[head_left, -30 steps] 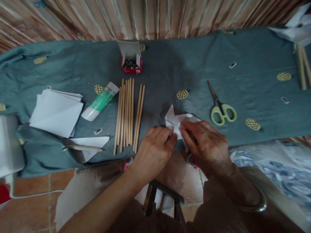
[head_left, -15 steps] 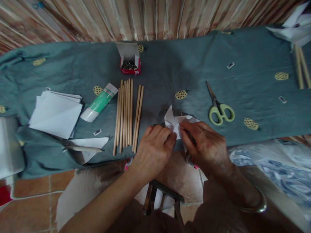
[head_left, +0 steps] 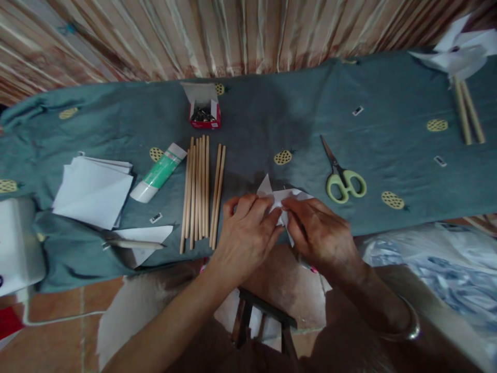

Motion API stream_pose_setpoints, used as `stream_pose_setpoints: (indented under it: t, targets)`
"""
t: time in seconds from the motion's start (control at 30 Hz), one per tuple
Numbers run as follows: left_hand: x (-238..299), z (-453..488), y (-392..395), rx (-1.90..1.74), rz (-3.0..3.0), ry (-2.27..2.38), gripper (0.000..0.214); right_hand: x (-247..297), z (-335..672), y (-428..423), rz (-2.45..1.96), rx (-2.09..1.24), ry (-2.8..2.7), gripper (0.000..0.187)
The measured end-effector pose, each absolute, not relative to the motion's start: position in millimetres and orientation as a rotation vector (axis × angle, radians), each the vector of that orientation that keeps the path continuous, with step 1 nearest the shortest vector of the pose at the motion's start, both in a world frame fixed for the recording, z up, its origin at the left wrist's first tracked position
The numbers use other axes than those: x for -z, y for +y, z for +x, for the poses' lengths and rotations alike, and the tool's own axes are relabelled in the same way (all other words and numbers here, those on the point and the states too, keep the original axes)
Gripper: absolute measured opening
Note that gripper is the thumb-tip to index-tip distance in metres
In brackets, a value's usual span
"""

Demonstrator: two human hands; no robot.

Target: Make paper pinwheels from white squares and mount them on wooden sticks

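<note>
A white paper pinwheel (head_left: 278, 199) is between my two hands at the near edge of the cloth-covered table. My left hand (head_left: 248, 228) has its fingers closed on the left part of the paper, with the thumb near the centre. From the other side my right hand (head_left: 320, 228) pinches the paper close to the middle. One pointed blade stands up past my left fingers. Much of the pinwheel is covered by the hands, and whether a pin sits at its centre I cannot tell.
Left of my hands lie several wooden sticks (head_left: 198, 189), a glue tube (head_left: 159, 173), stacked white paper (head_left: 95, 189) and a pencil (head_left: 135, 243). Behind is an open box of pins (head_left: 205, 114). Green-handled scissors (head_left: 341, 178) lie right; finished pinwheels (head_left: 458, 54) rest far right.
My left fingers have shifted further over the paper, covering more of it, and the thumb is nearer the centre. The view has tilted slightly, so the table things appear shifted.
</note>
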State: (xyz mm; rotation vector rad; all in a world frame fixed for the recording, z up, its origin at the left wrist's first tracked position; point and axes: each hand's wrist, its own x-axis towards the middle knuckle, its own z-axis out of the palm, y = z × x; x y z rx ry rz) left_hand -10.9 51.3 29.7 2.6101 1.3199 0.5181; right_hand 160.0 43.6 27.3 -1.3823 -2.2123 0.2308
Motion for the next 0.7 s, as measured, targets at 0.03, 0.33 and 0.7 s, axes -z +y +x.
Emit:
stream_pose_setpoints:
  t: [0.03, 0.33, 0.7]
  targets:
    - [-29.0, -10.8, 51.4, -0.522, 2.609, 1.318, 0.025, -29.0, 160.7, 43.8, -1.383, -0.236, -2.209, 0.023]
    - [-28.9, -9.0, 52.8, -0.531, 2.571, 1.298, 0.021, -43.1, 190.4, 50.2, -1.701, -0.293, -1.851, 0.017]
    - [-26.2, -5.0, 56.1, -0.571, 2.543, 1.303, 0.016, -42.2, 189.8, 50.8, -1.679, -0.388, -1.822, 0.017]
